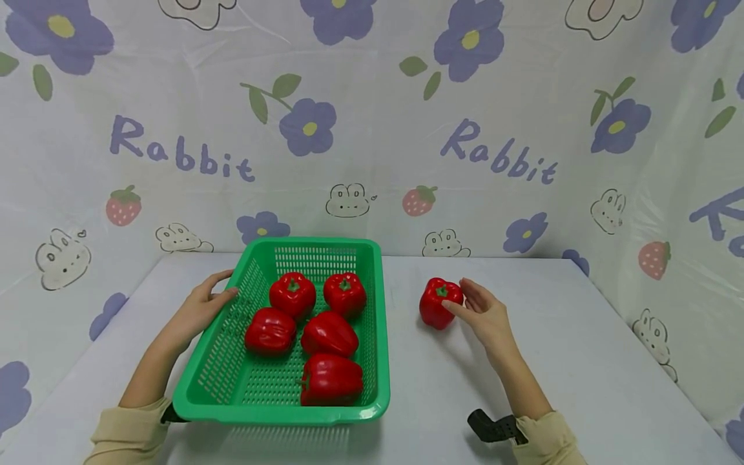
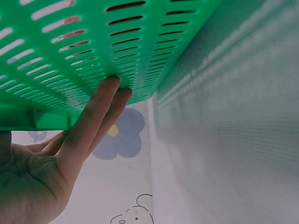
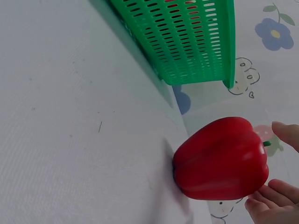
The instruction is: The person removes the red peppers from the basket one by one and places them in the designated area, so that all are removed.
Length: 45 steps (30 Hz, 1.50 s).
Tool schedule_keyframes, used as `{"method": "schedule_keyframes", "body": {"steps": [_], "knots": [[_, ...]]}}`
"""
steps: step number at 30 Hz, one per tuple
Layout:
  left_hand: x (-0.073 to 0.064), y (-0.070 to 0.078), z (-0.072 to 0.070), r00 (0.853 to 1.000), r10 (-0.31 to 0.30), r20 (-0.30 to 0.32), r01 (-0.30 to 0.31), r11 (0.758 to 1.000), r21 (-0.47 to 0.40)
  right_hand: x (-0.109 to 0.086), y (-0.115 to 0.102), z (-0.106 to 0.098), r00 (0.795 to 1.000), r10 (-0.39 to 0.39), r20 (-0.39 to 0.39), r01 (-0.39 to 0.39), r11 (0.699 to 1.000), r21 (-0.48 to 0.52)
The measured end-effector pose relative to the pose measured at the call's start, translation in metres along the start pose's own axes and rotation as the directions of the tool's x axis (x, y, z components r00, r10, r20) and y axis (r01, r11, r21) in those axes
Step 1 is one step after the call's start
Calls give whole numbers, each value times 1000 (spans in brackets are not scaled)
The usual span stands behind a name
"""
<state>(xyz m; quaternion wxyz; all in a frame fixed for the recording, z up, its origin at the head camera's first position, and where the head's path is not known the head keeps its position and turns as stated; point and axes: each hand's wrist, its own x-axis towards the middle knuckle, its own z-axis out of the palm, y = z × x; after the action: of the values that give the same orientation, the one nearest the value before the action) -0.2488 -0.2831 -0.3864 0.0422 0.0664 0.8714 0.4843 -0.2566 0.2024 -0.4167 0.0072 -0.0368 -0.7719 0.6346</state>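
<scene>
A green plastic basket (image 1: 380, 336) with slotted walls stands at centre-left in the head view, holding several red bell peppers (image 1: 330, 380). My left hand (image 1: 203, 307) holds its left side. In the left wrist view two long fingers (image 2: 100, 105) lie against the outer wall under the rim, and the thumb reaches up behind the rim, partly hidden. To the basket's right, another red bell pepper (image 1: 437, 305) stands upright on the table, green stem up. My right hand (image 1: 485, 316) is beside it, thumb and fingers spread around its top; the right wrist view shows a gap between thumb and pepper.
The white table (image 1: 581, 361) ends at a hanging cloth (image 1: 372, 129) printed with flowers, rabbits and strawberries. Between the single pepper and the basket's right wall lies a strip of table. A black wrist strap (image 1: 494, 427) is on my right forearm.
</scene>
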Motion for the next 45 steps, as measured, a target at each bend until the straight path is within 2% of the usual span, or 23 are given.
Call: {"method": "schedule_keyframes", "body": {"steps": [7, 13, 22, 30, 37, 45], "knots": [[-1, 0, 0, 1000, -4, 4, 4, 1000, -17, -4, -7, -2, 999, -31, -7, 31, 999, -24], [0, 0, -1, 1000, -2, 3, 2, 1000, -16, -9, -20, 0, 998, -55, -4, 55, 998, 17], [1, -1, -2, 1000, -3, 6, 3, 1000, -8, -20, -41, 10, 992, -118, 41, 117, 993, 27], [2, 0, -2, 1000, 1, 6, -1, 1000, -8, -29, -54, 20, 987, -138, 84, 135, 990, 37], [1, 1, -1, 1000, -4, 6, 4, 1000, -10, -34, -59, 31, 986, -125, 107, 122, 992, 34], [-1, 0, 0, 1000, -3, 10, 4, 1000, -16, -35, -59, 41, 974, -167, 154, 163, 986, 41]]}}
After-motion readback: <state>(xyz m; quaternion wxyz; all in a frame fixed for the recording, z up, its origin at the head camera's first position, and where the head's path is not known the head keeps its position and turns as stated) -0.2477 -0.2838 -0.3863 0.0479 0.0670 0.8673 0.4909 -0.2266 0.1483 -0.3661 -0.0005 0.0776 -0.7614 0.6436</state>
